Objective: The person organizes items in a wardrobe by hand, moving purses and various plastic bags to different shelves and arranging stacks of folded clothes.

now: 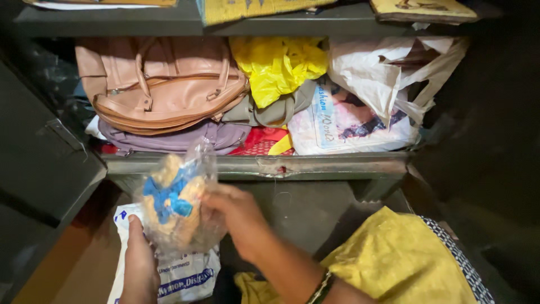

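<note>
Clear plastic bag (pixel 179 202) of blue and tan items is gripped by both the left hand (pixel 139 264) and right hand (pixel 236 217), held out below the crowded shelf (pixel 315 166), not yet put down.

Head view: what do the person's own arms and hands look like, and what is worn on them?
Both hands are bare, with no gloves or rings visible. The right hand leads to a bare forearm with a dark, thin bangle at the wrist; no sleeve shows. Only the left hand and its wrist are in frame, with nothing visibly worn. Yellow patterned cloth garment lies beside the right arm.
</note>
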